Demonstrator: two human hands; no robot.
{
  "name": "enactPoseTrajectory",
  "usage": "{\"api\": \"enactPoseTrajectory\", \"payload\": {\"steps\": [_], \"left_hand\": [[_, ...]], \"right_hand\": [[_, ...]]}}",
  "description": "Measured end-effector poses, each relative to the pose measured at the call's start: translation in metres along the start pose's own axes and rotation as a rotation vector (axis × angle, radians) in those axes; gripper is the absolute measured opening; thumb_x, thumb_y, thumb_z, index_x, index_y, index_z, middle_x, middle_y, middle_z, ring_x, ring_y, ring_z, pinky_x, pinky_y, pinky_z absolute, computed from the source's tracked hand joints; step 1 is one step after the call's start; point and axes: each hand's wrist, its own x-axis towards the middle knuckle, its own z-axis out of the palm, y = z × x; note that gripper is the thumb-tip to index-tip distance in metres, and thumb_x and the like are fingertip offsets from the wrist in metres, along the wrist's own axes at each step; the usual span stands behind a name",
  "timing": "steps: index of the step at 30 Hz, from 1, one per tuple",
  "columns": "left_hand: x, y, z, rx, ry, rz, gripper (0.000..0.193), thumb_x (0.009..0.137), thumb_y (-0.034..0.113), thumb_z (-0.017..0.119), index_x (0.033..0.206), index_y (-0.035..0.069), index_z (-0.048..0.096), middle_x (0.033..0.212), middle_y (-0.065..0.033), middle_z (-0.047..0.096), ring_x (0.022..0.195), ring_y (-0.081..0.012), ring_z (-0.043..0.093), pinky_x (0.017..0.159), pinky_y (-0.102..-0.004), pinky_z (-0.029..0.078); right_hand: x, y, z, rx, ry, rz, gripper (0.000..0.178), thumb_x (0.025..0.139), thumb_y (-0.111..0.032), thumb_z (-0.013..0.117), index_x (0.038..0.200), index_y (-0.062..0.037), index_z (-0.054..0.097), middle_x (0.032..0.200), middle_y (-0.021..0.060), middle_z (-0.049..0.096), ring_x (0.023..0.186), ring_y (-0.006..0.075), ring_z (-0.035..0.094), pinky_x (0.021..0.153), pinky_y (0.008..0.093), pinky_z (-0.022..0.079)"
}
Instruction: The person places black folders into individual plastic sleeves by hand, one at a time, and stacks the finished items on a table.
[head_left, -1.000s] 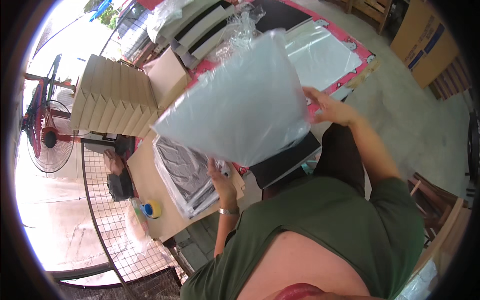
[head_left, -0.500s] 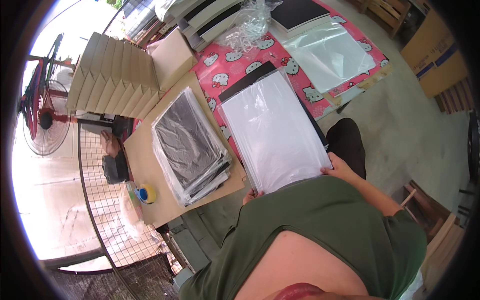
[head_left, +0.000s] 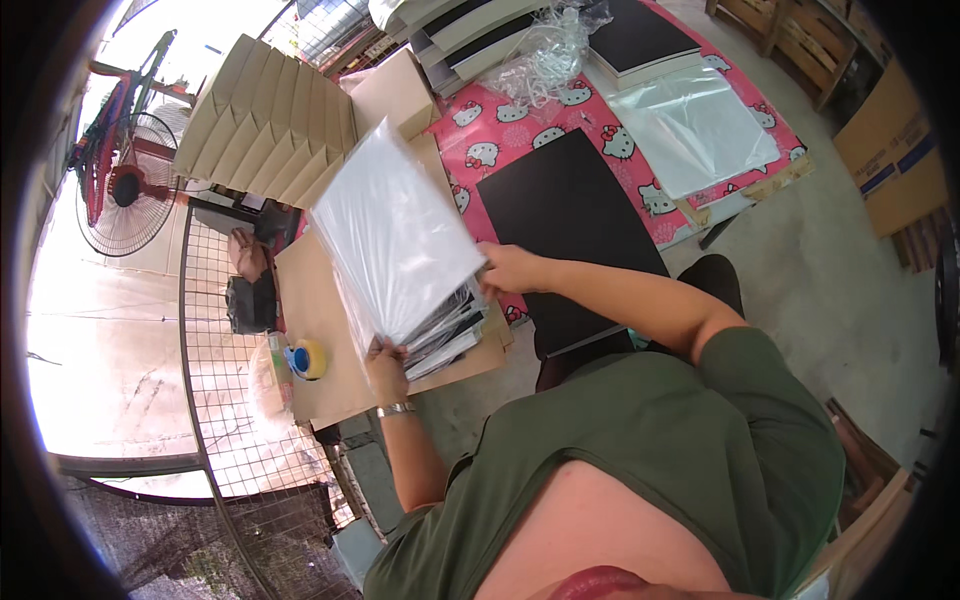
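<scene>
Your 2 hands, left hand [head_left: 385, 362] and right hand [head_left: 508, 270], clamp a bagged sheet [head_left: 395, 235], lowering it onto the stack [head_left: 452, 335]; square edges next.

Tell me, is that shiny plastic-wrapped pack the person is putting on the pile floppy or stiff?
Probably fairly stiff: the plastic-wrapped pack stays flat though tilted, held only at its edges by the left hand and right hand. Its glossy wrap looks slippery, so it might slide off the stack below. Being thin and flat, it seems unlikely to roll.
</scene>
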Motion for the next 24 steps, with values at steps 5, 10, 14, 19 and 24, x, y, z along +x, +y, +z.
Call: {"api": "enactPoseTrajectory", "payload": {"steps": [5,10,14,19,24], "left_hand": [[0.048,-0.015,-0.062,0.238,0.103,-0.057,0.015,0.079,-0.007,0.040,0.080,0.000,0.053,0.060,-0.0026,0.046,0.050,-0.0125,0.049,0.048,-0.0227,0.043],[0.058,-0.021,-0.065,0.586,0.123,-0.044,0.014,0.074,-0.001,0.043,0.075,-0.002,0.057,0.057,-0.0072,0.051,0.049,-0.0164,0.052,0.044,-0.0269,0.043],[0.083,-0.021,-0.091,1.160,0.069,0.016,0.028,0.076,0.008,0.053,0.098,-0.008,0.060,0.069,-0.0177,0.061,0.064,-0.0300,0.060,0.060,-0.0385,0.048],[0.058,0.020,0.007,1.328,0.265,0.287,0.033,0.078,0.021,0.060,0.103,0.000,0.061,0.111,-0.0246,0.050,0.107,-0.0347,0.048,0.087,-0.0408,0.041],[0.002,0.047,0.132,0.955,-0.078,0.588,0.024,0.078,0.014,0.062,0.100,0.004,0.062,0.118,-0.0144,0.046,0.097,-0.0322,0.054,0.080,-0.0372,0.045]], "right_hand": [[0.025,0.007,0.018,-0.339,-0.093,-0.152,0.037,0.074,-0.004,0.051,0.110,0.0017,0.049,0.087,0.0175,0.063,0.077,0.0247,0.064,0.065,0.0339,0.051],[-0.010,0.016,-0.128,-0.817,0.760,-0.515,0.022,0.065,-0.010,0.056,0.085,-0.0061,0.065,0.096,0.0158,0.059,0.095,0.0315,0.054,0.086,0.0413,0.041],[-0.082,0.049,-0.300,-0.930,1.690,0.192,0.051,0.070,-0.030,0.067,0.108,0.0014,0.054,0.105,0.0185,0.059,0.101,0.0335,0.054,0.087,0.0381,0.043],[-0.162,0.100,-0.353,-0.672,1.242,0.484,0.059,0.070,-0.039,0.067,0.112,-0.0011,0.053,0.120,0.0167,0.051,0.108,0.0280,0.051,0.091,0.0439,0.038],[-0.139,0.070,-0.281,-1.022,1.354,0.090,0.025,0.071,-0.024,0.065,0.090,-0.0076,0.062,0.093,0.0100,0.060,0.087,0.0318,0.057,0.081,0.0429,0.041]]}}
